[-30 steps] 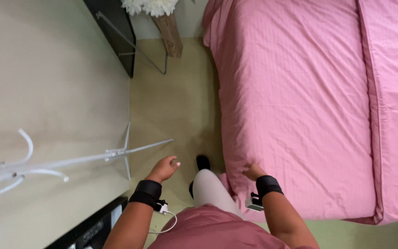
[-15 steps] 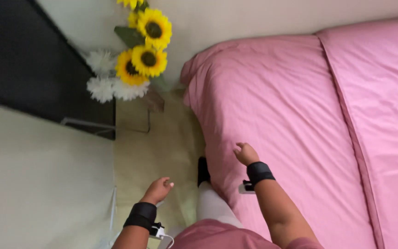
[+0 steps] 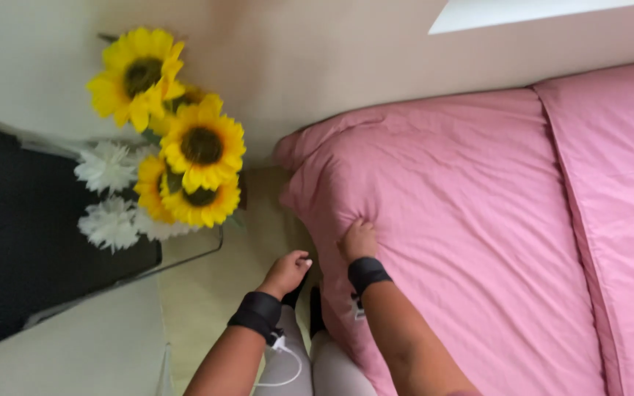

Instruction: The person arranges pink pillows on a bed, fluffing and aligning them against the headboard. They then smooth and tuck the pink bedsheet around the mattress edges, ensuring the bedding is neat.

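Right hand (image 3: pixel 359 240) has its grip pinched on the corner of the pink cotton duvet (image 3: pixel 471 220) spread over the bed; left hand (image 3: pixel 285 273) hangs loosely curled and empty over the floor gap. Fingers look partly buried in the fabric, so the hold may be shallow and slip if tugged. A swing of the left arm could knock the yellow sunflower bouquet (image 3: pixel 177 158) close beside it.

The right hand (image 3: pixel 359 240) lay on the near corner of the bed (image 3: pixel 478 242), its fingers (image 3: pixel 354 227) pressed into the cover at the edge. Just left of those fingers, over the floor (image 3: pixel 207 286) and apart from the bed, hung the left hand (image 3: pixel 285 273). Farther left and beyond the fingers stood the flowers (image 3: pixel 177 169), against the wall (image 3: pixel 332 66). The bed stretched away to the right of the fingers.
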